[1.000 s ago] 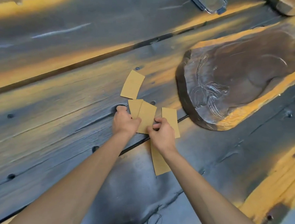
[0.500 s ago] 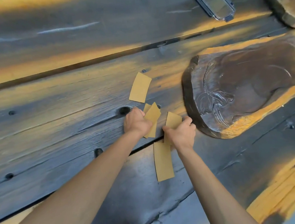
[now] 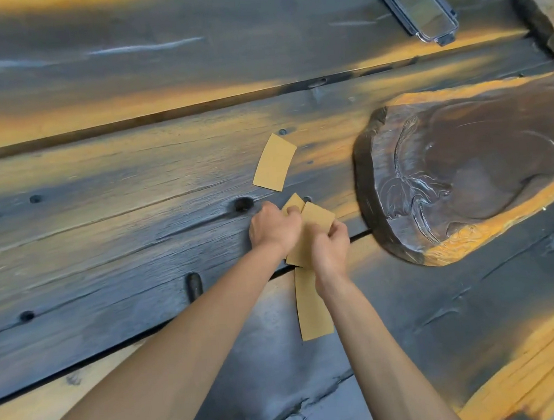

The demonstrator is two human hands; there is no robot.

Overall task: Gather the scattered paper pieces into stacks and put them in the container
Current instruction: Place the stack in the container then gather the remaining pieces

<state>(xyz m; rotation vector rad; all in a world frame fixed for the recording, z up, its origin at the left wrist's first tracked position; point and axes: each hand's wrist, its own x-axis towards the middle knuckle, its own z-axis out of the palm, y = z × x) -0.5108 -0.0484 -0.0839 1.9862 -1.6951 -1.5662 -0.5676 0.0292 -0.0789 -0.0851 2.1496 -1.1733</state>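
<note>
Lying nearest on the dark weathered plank table (image 3: pixel 107 256) is a tan rectangular paper piece (image 3: pixel 313 309), partly under the right wrist. Just beyond, the left hand (image 3: pixel 275 228) and right hand (image 3: pixel 330 247) both curl their fingers around a small overlapping stack of tan paper pieces (image 3: pixel 313 223). Farther off lies another tan paper piece (image 3: pixel 275 167) alone. A carved dark wooden slab (image 3: pixel 465 175) sits right; the clear lidded plastic container (image 3: pixel 419 8) rests far right.

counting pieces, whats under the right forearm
One tan paper piece lies flat on the wooden table there. Its near end shows; its far end is covered by the right hand and wrist.
</note>
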